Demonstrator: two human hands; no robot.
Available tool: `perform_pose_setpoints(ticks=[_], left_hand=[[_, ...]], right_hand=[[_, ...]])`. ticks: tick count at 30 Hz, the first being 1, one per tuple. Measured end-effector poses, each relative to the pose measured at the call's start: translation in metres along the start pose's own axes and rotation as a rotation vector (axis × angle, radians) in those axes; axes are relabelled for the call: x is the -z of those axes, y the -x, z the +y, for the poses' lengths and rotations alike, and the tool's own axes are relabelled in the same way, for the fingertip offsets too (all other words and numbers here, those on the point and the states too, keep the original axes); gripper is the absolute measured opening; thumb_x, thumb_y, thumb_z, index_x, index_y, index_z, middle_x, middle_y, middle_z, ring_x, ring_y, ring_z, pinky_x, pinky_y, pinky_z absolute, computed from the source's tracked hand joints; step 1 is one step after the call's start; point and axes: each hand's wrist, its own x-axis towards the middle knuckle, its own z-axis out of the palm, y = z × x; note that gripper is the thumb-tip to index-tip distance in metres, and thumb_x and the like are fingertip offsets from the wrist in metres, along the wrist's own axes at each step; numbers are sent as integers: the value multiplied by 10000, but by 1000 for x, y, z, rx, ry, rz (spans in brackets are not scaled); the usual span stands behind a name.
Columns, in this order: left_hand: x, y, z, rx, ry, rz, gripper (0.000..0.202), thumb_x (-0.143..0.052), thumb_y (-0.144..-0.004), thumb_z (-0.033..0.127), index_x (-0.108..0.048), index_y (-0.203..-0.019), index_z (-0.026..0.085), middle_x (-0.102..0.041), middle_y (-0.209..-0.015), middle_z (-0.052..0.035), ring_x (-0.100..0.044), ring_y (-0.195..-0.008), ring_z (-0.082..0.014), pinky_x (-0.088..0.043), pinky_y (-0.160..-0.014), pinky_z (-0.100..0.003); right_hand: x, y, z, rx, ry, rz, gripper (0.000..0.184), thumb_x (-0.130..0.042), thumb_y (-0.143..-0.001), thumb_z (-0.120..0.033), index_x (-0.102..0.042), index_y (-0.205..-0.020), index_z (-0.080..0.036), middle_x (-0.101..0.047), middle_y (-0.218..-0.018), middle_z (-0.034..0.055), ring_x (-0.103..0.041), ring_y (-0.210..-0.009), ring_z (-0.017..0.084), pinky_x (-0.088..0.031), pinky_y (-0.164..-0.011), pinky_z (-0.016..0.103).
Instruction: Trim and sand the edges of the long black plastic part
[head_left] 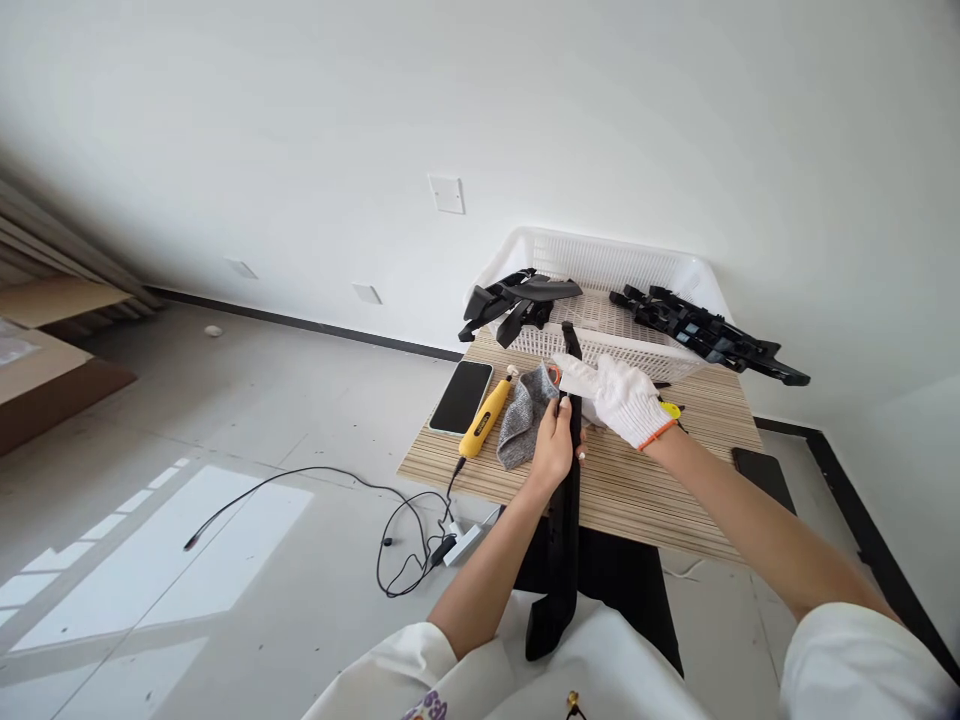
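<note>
My bare left hand (555,445) is wrapped round a long black plastic part (564,540) that runs from my lap up over the small wooden table (637,490). My right hand (619,395) wears a white knit glove with an orange cuff. It rests on the upper end of the same part, fingers stretched toward the left. A grey glove (521,425) lies on the table just left of my left hand. Something yellow and black (671,409) peeks out behind my right wrist.
A yellow rotary tool (486,418) with a black cord and a black phone (460,396) lie at the table's left. A white basket (600,265) at the back holds black plastic parts (705,335). Another dark phone (763,478) sits at the right edge. A power strip (465,545) lies on the floor.
</note>
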Motion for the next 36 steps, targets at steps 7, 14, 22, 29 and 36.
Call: perform_pose_setpoints(ticks=[7, 14, 22, 29, 36], left_hand=[[1, 0, -1, -3, 24, 7, 529, -466, -930, 678, -466, -1169, 207, -566, -686, 46, -429, -388, -61, -354, -391, -199], [1, 0, -2, -22, 38, -9, 485, -477, -935, 659, -482, -1113, 209, -566, -689, 40, -433, -384, -60, -352, -383, -196], [1, 1, -1, -22, 36, -15, 462, -467, -938, 660, -470, -1081, 221, -556, -695, 46, -422, -386, -50, -367, -388, -194], [3, 6, -1, -7, 37, -15, 501, -467, -935, 666, -469, -1150, 213, -509, -667, 61, -421, -396, -56, -371, -395, -190], [3, 8, 0, -22, 48, -14, 511, -496, -920, 669, -469, -1136, 207, -486, -641, 69, -411, -383, -56, -343, -392, -185]], right_hand=[[44, 22, -3, -33, -89, 171, 704, -291, -1009, -248, 65, -1607, -355, -598, -1045, 121, -581, -819, 238, -455, -644, 318], [38, 14, -11, 32, -84, 69, 649, -259, -1026, -266, -11, -1615, -378, -599, -1006, 105, -578, -776, 229, -460, -641, 326], [14, 7, -13, -7, -101, 19, 656, -293, -1026, -263, -22, -1609, -395, -577, -1001, 85, -561, -719, 191, -380, -564, 276], [10, 9, -24, -60, -78, 45, 599, -273, -1044, -369, -50, -1596, -437, -580, -974, 92, -554, -717, 205, -302, -551, 282], [21, 12, -25, -43, -100, 11, 638, -289, -1028, -295, -39, -1605, -402, -585, -999, 113, -569, -709, 214, -317, -561, 283]])
